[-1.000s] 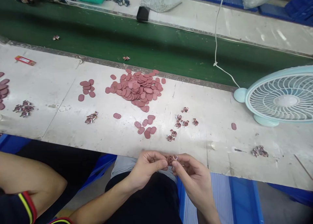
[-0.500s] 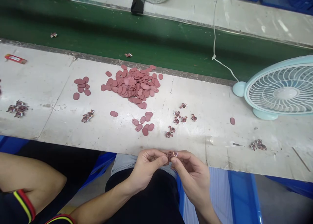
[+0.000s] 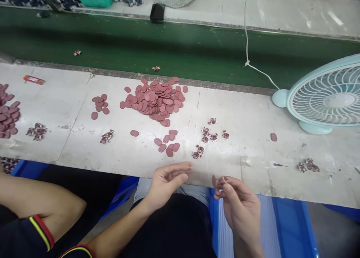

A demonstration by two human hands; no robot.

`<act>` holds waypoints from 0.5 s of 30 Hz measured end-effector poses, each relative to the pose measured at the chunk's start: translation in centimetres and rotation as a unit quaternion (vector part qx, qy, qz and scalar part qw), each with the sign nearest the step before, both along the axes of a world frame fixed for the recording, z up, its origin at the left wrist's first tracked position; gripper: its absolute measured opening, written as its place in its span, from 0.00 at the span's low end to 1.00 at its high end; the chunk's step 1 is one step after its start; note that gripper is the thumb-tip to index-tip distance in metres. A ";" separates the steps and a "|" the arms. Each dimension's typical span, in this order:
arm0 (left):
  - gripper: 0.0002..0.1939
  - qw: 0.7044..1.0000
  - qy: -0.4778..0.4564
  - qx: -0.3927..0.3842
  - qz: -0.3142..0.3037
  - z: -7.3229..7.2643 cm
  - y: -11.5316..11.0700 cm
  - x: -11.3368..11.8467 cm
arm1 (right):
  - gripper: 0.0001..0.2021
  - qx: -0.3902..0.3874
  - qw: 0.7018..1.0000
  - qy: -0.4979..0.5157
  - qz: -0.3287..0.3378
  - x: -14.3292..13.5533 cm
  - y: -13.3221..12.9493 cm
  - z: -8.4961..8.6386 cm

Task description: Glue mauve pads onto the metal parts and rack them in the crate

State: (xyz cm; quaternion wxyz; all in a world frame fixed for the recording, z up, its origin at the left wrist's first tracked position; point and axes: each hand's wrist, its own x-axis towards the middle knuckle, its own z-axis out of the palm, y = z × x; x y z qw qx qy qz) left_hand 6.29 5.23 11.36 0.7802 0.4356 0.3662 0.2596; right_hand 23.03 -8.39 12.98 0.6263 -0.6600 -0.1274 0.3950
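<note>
My right hand [image 3: 240, 201] pinches a small brown-and-white figure [image 3: 221, 183] between thumb and fingers, just over the table's front edge. A reddish disc shows at the figure's left side; whether it is joined to it I cannot tell. My left hand [image 3: 170, 183] is empty, its fingers stretched out and apart from the figure. Beyond it lie a few loose oval reddish discs [image 3: 169, 152] and, farther back, a large heap of the same discs [image 3: 154, 100]. Several similar small figures [image 3: 205, 136] are scattered on the table ahead of my right hand.
A pale blue fan [image 3: 334, 100] stands at the right, its white cord [image 3: 247, 44] running upward. A thin dark-tipped tool [image 3: 279, 165] lies near more figures [image 3: 308, 165]. A co-worker's arm [image 3: 50, 201] is at the left. A green sunken strip [image 3: 197, 51] runs behind the table [image 3: 239, 111].
My hands have parted: the right has moved right with the figure, while the left has let go and its fingers have opened. The view has shifted slightly to the left.
</note>
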 end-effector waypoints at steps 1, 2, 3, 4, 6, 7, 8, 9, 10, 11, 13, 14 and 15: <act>0.11 0.997 0.041 0.068 0.010 -0.2 0.9 -0.6 | 0.06 0.003 1.000 0.010 -0.028 0.6 -0.8 -0.2; 0.11 0.984 0.090 0.152 0.021 -0.4 1.9 -1.2 | 0.06 0.000 0.998 0.017 -0.053 1.2 -1.7 -0.4; 0.11 0.958 0.143 0.247 0.026 -0.6 2.8 -1.8 | 0.06 -0.007 0.997 0.021 -0.078 1.8 -2.6 -0.6; 0.12 0.920 0.194 0.341 0.022 -0.9 3.7 -2.3 | 0.07 -0.018 0.994 0.022 -0.102 2.4 -3.6 -0.7; 0.14 0.830 0.278 0.483 -0.007 -1.6 5.0 -2.8 | 0.08 -0.039 0.989 0.011 -0.142 3.4 -5.7 -1.2; 0.14 0.792 0.306 0.528 -0.023 -2.0 5.4 -2.8 | 0.09 -0.051 0.986 -0.003 -0.157 3.8 -6.8 -1.5; 0.15 0.763 0.326 0.557 -0.036 -2.4 5.6 -2.8 | 0.09 -0.063 0.983 -0.023 -0.168 4.1 -8.0 -1.9; 0.14 0.742 0.339 0.577 -0.044 -2.7 5.7 -2.7 | 0.10 -0.077 0.980 -0.046 -0.177 4.3 -9.1 -2.4; 0.14 0.728 0.346 0.590 -0.046 -3.0 5.7 -2.6 | 0.10 -0.092 0.976 -0.068 -0.185 4.4 -10.3 -2.9; 0.14 0.719 0.349 0.599 -0.046 -3.3 5.6 -2.5 | 0.10 -0.107 0.971 -0.088 -0.193 4.4 -11.3 -3.6; 0.14 0.713 0.349 0.607 -0.042 -3.4 5.4 -2.4 | 0.11 -0.142 0.961 -0.116 -0.207 4.3 -13.1 -5.2; 0.14 0.714 0.347 0.607 -0.039 -3.4 5.3 -2.4 | 0.12 -0.162 0.957 -0.125 -0.207 4.2 -13.8 -6.2; 0.15 0.719 0.345 0.603 -0.035 -3.2 5.3 -2.3 | 0.12 -0.184 0.953 -0.133 -0.200 4.1 -14.3 -7.4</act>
